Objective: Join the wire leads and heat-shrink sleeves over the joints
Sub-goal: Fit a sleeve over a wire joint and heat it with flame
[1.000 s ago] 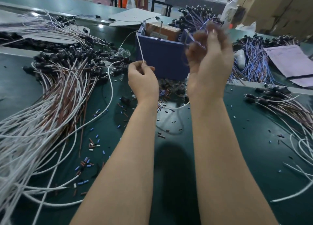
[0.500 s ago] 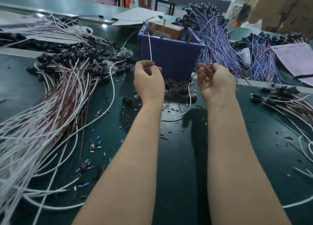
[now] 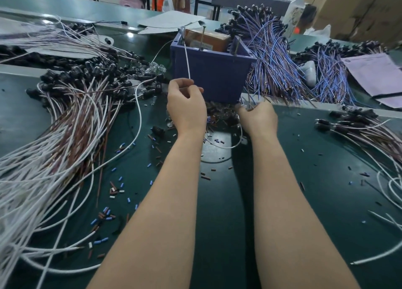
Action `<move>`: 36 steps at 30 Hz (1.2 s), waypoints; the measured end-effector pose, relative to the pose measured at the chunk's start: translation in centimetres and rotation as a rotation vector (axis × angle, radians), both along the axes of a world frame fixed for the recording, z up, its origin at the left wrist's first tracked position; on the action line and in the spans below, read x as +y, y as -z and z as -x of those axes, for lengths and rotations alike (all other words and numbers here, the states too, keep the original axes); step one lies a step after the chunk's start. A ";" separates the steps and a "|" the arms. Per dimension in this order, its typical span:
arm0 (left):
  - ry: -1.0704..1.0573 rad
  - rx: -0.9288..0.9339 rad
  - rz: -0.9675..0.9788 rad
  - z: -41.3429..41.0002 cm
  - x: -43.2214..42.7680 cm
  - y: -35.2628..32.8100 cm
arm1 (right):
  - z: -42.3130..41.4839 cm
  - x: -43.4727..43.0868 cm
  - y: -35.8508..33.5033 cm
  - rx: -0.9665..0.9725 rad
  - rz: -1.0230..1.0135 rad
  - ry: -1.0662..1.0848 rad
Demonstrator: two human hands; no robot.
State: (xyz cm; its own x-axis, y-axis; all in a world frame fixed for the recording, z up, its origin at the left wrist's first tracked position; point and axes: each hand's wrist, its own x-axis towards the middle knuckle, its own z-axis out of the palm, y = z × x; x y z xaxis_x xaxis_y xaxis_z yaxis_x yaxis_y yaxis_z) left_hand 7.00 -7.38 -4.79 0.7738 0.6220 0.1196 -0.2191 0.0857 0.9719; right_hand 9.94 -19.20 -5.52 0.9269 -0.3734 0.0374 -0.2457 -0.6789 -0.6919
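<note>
Fingers [image 3: 191, 88] of the left hand [image 3: 187, 108] are pinched on a thin white wire [image 3: 187, 58], which is held upright in front of the blue bin [image 3: 217, 75]; its upper end reaches the bin's near-left corner. The right hand [image 3: 258, 119] is lowered to the tabletop [image 3: 304, 180] at the foot of the bin, its fingers curled into a small heap of loose parts [image 3: 219, 114]; whether anything is gripped there cannot be told. Short blue, brown and white sleeve pieces [image 3: 115, 191] are scattered over the green surface. A large bundle of white and brown leads [image 3: 65, 136] is spread to the left, and blue and brown leads [image 3: 274, 67] are piled behind the bin on the right.
</note>
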 end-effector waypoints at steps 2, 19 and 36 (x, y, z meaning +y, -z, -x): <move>0.001 -0.003 0.005 0.0 0.0 -0.1 | 0.0 0.2 0.1 0.041 0.065 -0.017; -0.026 0.001 0.008 0.2 0.2 -0.1 | 1.8 3.8 -2.1 0.062 -0.320 -0.353; -0.022 -0.007 0.031 -0.1 0.3 0.2 | 1.2 3.3 -2.9 -0.152 -0.503 -0.297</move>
State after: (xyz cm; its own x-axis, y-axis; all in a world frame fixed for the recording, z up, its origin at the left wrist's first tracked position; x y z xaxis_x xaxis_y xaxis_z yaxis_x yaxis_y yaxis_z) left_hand 7.07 -7.04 -4.94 0.7592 0.6423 0.1054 -0.2284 0.1112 0.9672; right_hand 8.76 -15.91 -2.63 0.9923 -0.1060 0.0632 0.0308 -0.2832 -0.9586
